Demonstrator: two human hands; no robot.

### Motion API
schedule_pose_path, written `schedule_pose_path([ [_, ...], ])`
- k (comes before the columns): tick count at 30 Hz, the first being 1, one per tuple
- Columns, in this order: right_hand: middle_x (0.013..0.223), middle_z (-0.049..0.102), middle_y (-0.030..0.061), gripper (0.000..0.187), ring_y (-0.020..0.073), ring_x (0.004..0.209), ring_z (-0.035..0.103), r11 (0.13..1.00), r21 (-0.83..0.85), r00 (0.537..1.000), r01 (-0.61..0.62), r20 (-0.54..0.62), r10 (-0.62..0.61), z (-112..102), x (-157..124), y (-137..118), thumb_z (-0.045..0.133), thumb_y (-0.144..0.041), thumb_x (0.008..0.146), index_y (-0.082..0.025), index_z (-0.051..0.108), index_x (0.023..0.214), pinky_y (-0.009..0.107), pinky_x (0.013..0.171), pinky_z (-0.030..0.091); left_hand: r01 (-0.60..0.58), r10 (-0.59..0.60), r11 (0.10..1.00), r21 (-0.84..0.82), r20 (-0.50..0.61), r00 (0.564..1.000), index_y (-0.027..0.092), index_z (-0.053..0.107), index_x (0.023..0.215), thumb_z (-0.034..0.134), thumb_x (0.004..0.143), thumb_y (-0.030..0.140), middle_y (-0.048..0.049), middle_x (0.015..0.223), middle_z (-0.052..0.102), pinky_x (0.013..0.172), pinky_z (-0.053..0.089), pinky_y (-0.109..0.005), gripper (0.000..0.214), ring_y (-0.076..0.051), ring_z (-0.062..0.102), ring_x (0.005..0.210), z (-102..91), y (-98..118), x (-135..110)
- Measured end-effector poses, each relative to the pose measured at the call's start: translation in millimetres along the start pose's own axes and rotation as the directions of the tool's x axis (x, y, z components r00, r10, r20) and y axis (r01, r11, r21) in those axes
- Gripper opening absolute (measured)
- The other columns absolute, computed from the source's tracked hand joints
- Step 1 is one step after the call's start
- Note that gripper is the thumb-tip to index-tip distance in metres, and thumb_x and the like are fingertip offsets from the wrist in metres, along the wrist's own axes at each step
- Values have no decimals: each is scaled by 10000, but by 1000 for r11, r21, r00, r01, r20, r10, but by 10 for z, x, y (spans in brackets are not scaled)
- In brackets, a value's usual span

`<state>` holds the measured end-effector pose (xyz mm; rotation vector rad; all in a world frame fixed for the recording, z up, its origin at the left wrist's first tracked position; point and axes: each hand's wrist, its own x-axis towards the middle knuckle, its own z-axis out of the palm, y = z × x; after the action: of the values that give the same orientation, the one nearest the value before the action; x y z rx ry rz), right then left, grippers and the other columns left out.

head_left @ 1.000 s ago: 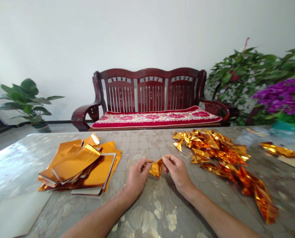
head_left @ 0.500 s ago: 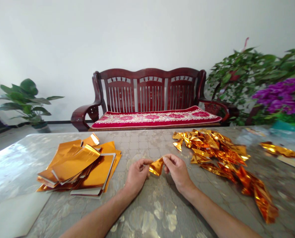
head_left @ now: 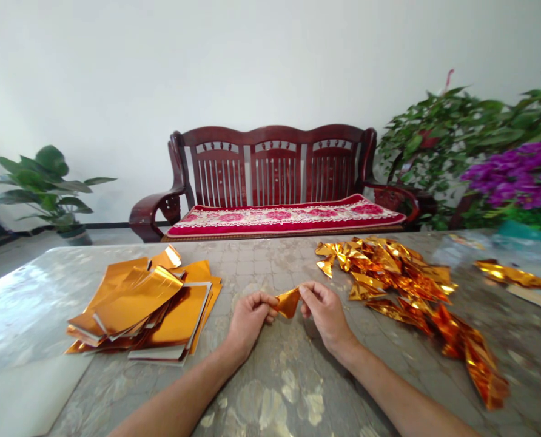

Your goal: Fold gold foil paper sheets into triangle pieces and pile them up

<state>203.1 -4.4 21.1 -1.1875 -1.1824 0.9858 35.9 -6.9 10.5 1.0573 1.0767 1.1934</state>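
Observation:
My left hand (head_left: 250, 321) and my right hand (head_left: 327, 314) pinch opposite ends of a small folded piece of gold foil (head_left: 289, 302) above the tabletop. To the left of my left hand lies a loose stack of flat gold foil sheets (head_left: 145, 309) with pale backing showing at the edges. Right of my right hand spreads a heap of creased gold foil pieces (head_left: 389, 273), its long tail reaching toward the near right. A separate crumpled gold foil strip (head_left: 511, 275) lies farther right.
The hands work on a mottled stone-look tabletop (head_left: 270, 261). A white board (head_left: 29, 394) lies at the near left corner, and a clear plastic bag (head_left: 461, 252) sits at the far right. Beyond the table stand a dark wooden bench (head_left: 275, 176) and potted plants.
The small foil piece has shifted and changed shape slightly between my fingers, now looking narrower at its left end. My left hand has turned a little. The stack and heap stay put.

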Motion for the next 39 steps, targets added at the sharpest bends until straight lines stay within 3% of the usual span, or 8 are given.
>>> schedule_pose_path([
  [6, 483, 522, -42, 389, 119, 432, 462, 1000, 22, 1000, -3, 9, 3, 3, 6, -12, 666, -571, 737, -186, 616, 752, 232, 427, 370, 15, -16, 1000, -19, -25, 1000, 136, 703, 745, 566, 602, 146, -3, 627, 686, 579, 464, -177, 198, -75, 586, 545, -10, -19, 12],
  [13, 486, 521, -44, 414, 117, 430, 463, 1000, 24, 1000, 1, -18, -1, -1, -2, -40, 676, -598, 723, -190, 614, 740, 232, 427, 376, 37, -37, 998, -41, -3, 999, 149, 731, 777, 711, 646, 211, -23, 700, 727, 665, 536, -208, 146, -97, 656, 614, -22, -48, 22],
  [21, 523, 531, -43, 384, 112, 441, 470, 999, 44, 1000, 3, -16, -2, -16, 21, 1, 683, -564, 728, -186, 623, 757, 225, 428, 377, 45, -47, 996, -82, -23, 999, 127, 687, 790, 797, 619, 314, -31, 650, 724, 569, 519, -190, 277, -89, 638, 530, -29, -51, 31],
  [27, 521, 537, -40, 355, 105, 441, 463, 999, 51, 1000, -3, -5, 4, -19, 15, 1, 680, -529, 743, -179, 622, 759, 215, 431, 380, -21, 19, 999, -40, -48, 999, 135, 633, 865, 787, 630, 375, 0, 610, 691, 492, 466, -166, 369, -93, 619, 515, -21, -28, 12],
  [39, 553, 588, -17, 394, 117, 475, 505, 997, 70, 999, -23, 50, 19, -33, 29, 39, 674, -552, 759, -164, 636, 817, 211, 439, 410, -112, 118, 990, 80, -77, 990, 163, 597, 840, 719, 696, 339, 14, 630, 678, 503, 481, -181, 258, -109, 631, 541, -30, -53, 45],
])
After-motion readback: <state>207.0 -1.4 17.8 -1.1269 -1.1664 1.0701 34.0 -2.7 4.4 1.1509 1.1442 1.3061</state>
